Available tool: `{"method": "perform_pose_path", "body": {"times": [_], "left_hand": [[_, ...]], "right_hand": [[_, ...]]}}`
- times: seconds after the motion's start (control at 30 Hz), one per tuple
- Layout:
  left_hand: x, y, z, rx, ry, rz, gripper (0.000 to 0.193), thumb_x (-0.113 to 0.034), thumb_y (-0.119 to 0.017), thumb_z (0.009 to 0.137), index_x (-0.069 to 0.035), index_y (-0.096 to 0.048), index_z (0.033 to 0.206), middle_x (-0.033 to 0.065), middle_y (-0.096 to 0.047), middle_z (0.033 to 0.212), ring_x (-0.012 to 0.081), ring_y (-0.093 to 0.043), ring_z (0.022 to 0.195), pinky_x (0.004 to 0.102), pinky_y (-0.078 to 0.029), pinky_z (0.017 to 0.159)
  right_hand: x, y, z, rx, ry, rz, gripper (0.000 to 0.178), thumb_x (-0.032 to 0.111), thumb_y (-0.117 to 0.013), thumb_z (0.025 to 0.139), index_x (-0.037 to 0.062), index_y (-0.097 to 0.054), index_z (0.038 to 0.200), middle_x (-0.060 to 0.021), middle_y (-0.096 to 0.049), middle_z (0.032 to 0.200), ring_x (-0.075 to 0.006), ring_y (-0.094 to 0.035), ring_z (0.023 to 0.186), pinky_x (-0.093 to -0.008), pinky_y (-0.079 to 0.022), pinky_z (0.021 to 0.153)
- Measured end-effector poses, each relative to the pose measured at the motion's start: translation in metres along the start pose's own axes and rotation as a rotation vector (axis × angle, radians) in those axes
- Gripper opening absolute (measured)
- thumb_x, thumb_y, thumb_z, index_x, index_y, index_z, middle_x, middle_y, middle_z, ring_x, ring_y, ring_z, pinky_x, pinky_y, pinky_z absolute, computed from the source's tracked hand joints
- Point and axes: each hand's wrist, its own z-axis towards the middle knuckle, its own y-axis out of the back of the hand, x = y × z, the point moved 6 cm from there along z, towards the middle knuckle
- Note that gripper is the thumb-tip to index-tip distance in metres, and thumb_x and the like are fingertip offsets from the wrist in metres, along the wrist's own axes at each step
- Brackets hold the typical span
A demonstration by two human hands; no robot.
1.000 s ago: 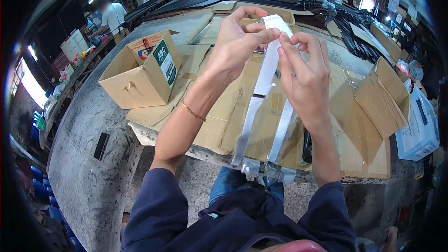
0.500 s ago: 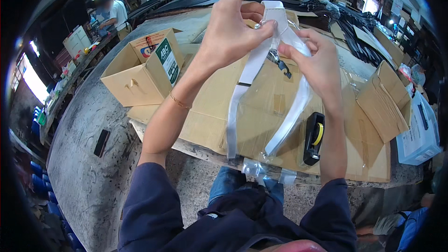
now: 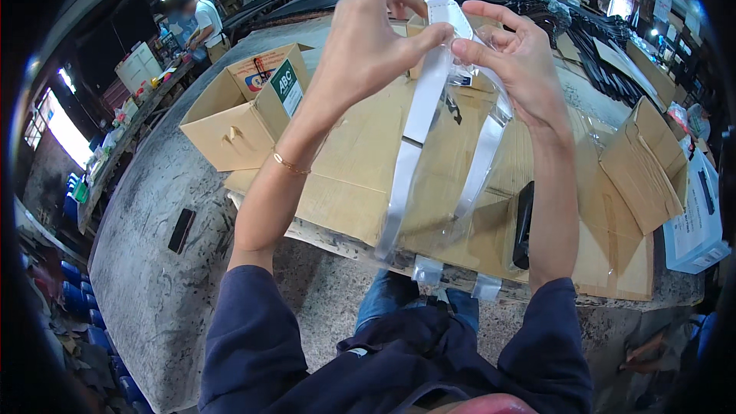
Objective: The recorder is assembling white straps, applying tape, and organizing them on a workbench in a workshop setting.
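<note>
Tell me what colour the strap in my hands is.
White, seen in the head view: the strap hangs from both hands inside a clear bag.

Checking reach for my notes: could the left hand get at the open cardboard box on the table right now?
Probably not at once: the left hand pinches the white strap. The cardboard box sits close, unobstructed.
</note>
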Motion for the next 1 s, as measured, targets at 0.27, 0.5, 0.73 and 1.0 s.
{"method": "perform_pose_path", "body": {"times": [0.27, 0.5, 0.73, 1.0], "left_hand": [[-0.022, -0.005, 0.024, 0.532, -0.615, 0.112, 0.042, -0.015, -0.074, 0.076, -0.006, -0.061, 0.114, 0.0119, -0.063, 0.106, 0.0227, -0.058, 0.101, 0.036, -0.045, 0.092], [-0.009, -0.023, 0.027, 0.831, -0.603, 0.002, 0.033, -0.012, -0.074, 0.075, -0.005, -0.066, 0.106, 0.0091, -0.068, 0.096, 0.0218, -0.064, 0.089, 0.0348, -0.049, 0.088], [-0.024, -0.017, 0.029, 0.933, -0.397, -0.201, 0.019, -0.008, -0.074, 0.076, -0.003, -0.072, 0.094, 0.0112, -0.071, 0.088, 0.0176, -0.066, 0.075, 0.0293, -0.051, 0.07], [-0.015, -0.008, 0.028, 1.059, -0.252, -0.203, 0.019, -0.007, -0.074, 0.076, -0.002, -0.072, 0.094, 0.01, -0.071, 0.086, 0.0134, -0.066, 0.073, 0.0253, -0.051, 0.069]], "right_hand": [[0.005, -0.008, -0.006, 0.051, -0.021, -0.009, 0.063, 0.006, -0.079, 0.072, -0.0021, -0.048, 0.126, -0.0128, -0.068, 0.087, -0.0105, -0.062, 0.08, -0.0209, -0.048, 0.069], [0.009, -0.009, -0.012, 0.116, 0.005, -0.045, 0.064, 0.006, -0.078, 0.072, 0.0001, -0.047, 0.128, -0.011, -0.069, 0.086, -0.0088, -0.062, 0.078, -0.0203, -0.046, 0.067], [0.007, -0.012, -0.014, 0.191, -0.016, -0.042, 0.064, 0.005, -0.076, 0.073, 0.0016, -0.047, 0.129, -0.0093, -0.069, 0.086, -0.0081, -0.062, 0.079, -0.0199, -0.044, 0.068], [-0.026, 0.0, -0.038, 0.283, -0.187, 0.219, 0.054, 0.013, -0.072, 0.081, 0.0002, -0.047, 0.127, -0.0046, -0.064, 0.086, -0.0083, -0.058, 0.08, -0.0209, -0.046, 0.071]]}}
